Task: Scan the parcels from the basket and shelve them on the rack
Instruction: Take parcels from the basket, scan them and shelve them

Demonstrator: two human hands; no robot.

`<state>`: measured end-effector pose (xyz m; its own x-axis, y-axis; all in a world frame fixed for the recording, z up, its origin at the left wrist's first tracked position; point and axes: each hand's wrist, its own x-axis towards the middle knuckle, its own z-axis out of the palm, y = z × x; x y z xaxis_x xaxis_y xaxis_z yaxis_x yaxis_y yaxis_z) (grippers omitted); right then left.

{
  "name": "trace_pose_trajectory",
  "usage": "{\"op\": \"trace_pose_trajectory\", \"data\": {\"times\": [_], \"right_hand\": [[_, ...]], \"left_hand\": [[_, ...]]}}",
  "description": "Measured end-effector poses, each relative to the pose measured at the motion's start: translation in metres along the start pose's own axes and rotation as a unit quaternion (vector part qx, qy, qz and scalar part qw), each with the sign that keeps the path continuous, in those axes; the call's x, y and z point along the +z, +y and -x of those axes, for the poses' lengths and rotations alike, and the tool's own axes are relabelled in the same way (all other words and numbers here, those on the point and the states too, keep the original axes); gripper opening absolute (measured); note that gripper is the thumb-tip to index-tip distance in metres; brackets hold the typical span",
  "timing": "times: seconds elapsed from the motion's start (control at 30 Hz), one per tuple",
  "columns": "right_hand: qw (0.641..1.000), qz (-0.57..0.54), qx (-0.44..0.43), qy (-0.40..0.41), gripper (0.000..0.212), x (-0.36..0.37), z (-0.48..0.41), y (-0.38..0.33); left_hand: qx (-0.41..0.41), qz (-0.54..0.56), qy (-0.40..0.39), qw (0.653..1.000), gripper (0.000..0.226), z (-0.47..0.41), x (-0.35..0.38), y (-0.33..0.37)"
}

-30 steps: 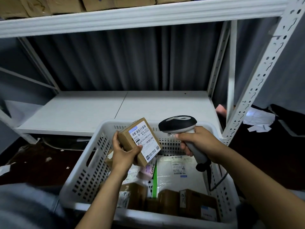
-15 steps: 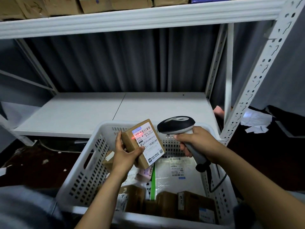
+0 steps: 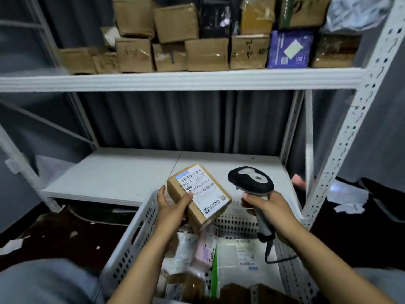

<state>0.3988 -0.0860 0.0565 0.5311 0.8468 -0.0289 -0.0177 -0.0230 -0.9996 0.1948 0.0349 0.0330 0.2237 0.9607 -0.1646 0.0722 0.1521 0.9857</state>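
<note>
My left hand [image 3: 173, 207] grips a small brown cardboard parcel [image 3: 198, 194] with a white barcode label facing up, held above the white perforated basket [image 3: 131, 240]. My right hand [image 3: 267, 212] holds a black and grey handheld barcode scanner [image 3: 251, 179] by its handle, its head just right of the parcel and a cable hanging from the grip. Inside the basket lie several more parcels [image 3: 243, 255]: white bags, a pink packet and brown boxes. The white metal rack has a bare lower shelf [image 3: 122, 174] behind the basket.
The rack's upper shelf [image 3: 175, 80] is packed with several brown boxes [image 3: 206, 53] and a purple box [image 3: 290, 49]. A perforated white upright [image 3: 341, 139] stands at right. Paper scraps [image 3: 348, 194] lie on the dark floor.
The view has tilted up, bringing the stocked upper shelf into sight. The red scan line seen on the label half a second ago is gone. Both hands keep their grips.
</note>
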Motion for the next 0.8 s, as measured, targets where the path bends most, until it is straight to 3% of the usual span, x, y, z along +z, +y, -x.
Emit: {"op": "trace_pose_trajectory", "data": {"times": [0.07,0.23,0.57,0.8], "right_hand": [[0.999,-0.040,-0.005,0.003,0.014,0.019,0.004,-0.016],[0.991,-0.124,-0.005,-0.047,0.012,0.072,0.009,-0.066],[0.984,-0.101,-0.125,-0.072,0.022,0.181,-0.019,-0.185],[0.979,-0.108,-0.137,-0.106,0.025,0.245,-0.062,-0.237]], "left_hand": [[-0.016,0.025,0.012,0.999,0.084,0.002,-0.014,0.020],[-0.002,0.080,0.013,0.997,0.051,0.008,-0.047,0.069],[0.053,0.148,0.006,0.987,0.047,-0.019,-0.128,0.192],[0.077,0.132,-0.071,0.986,0.031,-0.057,-0.162,0.240]]}}
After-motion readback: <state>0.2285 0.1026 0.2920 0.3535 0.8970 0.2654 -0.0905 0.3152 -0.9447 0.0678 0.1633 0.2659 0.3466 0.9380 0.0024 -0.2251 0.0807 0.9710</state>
